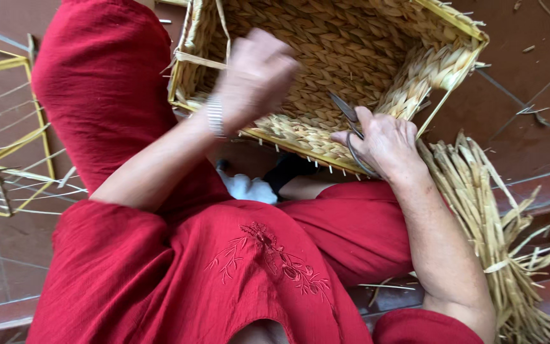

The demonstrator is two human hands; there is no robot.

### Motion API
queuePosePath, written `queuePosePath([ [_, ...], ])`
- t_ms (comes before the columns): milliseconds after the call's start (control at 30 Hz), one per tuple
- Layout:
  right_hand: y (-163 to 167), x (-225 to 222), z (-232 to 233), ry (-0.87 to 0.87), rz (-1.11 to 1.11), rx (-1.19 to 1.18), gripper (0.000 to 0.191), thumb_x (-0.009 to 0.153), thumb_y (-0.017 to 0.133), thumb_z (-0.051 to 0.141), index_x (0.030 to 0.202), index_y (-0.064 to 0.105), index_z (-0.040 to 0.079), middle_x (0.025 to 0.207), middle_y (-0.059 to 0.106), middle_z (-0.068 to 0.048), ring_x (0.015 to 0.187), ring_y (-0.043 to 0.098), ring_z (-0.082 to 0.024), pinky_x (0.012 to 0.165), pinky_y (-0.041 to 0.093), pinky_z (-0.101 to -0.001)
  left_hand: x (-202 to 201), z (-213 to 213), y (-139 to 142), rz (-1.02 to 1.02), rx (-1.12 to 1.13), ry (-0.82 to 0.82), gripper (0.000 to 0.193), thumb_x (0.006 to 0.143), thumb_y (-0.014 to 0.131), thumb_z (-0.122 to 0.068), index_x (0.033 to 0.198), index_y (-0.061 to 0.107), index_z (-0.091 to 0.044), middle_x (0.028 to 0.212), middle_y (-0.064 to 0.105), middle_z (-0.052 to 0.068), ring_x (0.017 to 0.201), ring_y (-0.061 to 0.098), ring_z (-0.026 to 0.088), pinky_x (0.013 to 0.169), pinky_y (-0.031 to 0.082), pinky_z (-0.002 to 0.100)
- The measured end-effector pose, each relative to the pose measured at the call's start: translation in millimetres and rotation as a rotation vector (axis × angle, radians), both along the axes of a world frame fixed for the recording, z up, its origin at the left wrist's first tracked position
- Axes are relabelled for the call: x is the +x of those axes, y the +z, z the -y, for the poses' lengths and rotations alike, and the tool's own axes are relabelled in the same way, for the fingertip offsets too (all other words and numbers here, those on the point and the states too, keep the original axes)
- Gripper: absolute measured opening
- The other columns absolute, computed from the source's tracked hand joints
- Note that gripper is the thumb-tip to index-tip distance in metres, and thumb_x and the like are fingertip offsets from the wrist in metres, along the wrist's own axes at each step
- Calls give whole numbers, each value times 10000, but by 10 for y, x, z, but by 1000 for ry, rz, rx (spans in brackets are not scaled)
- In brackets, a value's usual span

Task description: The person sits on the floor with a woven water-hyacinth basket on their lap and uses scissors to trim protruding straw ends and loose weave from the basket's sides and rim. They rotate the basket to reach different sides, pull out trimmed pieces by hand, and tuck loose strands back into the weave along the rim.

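basket is looking mostly woven; right hand is gripping scissors at its rim, left hand blurred, fingers' grip unclear.

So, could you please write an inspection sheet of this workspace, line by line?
Surface: reddish-brown tiled floor, straw bits scattered.
Job's things: woven straw basket tipped toward the person; metal scissors.
Clutter: bundle of dry straw at right; yellow wire frame at left.
Hands: left hand blurred, over the basket's inside; right hand grips the scissors at the rim.
Cables: nothing seen.
Surroundings: red clothing, wristwatch.
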State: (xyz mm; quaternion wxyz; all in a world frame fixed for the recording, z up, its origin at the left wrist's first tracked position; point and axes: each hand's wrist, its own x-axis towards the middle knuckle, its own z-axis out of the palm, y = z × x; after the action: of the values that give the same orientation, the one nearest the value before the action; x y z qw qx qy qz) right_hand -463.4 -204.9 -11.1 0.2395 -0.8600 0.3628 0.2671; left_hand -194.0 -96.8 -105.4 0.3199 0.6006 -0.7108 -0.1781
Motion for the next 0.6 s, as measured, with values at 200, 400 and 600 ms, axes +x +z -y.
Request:
queuePosePath([
  [200, -142, 390, -98, -394, 324, 286, 504, 1002, 604, 582, 1194, 688, 124, 731, 658, -103, 698, 663, -250, 661, 520, -411, 1026, -432, 16, -243, 77, 498, 152, 1002, 721, -41, 1133, 665, 12, 1044, 674, 83, 960, 653, 215, 839, 533, 350],
  [400, -430, 1082, -474, -1082, 722, 1106, 779, 947, 504, 698, 1376, 569, 50, 769, 547, 30, 580, 451, -47, 518, 386, -247, 1141, -363, -737, -1004, 546, 444, 276, 1094, 595, -261, 1278, 643, -62, 1018, 656, -31, 897, 572, 63, 797, 501, 252],
  [600, -552, 1721, -727, -1180, 687, 1521, 1010, 851, 370, 842, 1445, 481, 32, 812, 511, 11, 599, 423, -60, 547, 395, -248, 1188, -441, -857, -1090, 577, 513, 505, 1129, 438, -462, 1192, 720, -48, 1035, 702, -28, 935, 605, 54, 825, 531, 244],
])
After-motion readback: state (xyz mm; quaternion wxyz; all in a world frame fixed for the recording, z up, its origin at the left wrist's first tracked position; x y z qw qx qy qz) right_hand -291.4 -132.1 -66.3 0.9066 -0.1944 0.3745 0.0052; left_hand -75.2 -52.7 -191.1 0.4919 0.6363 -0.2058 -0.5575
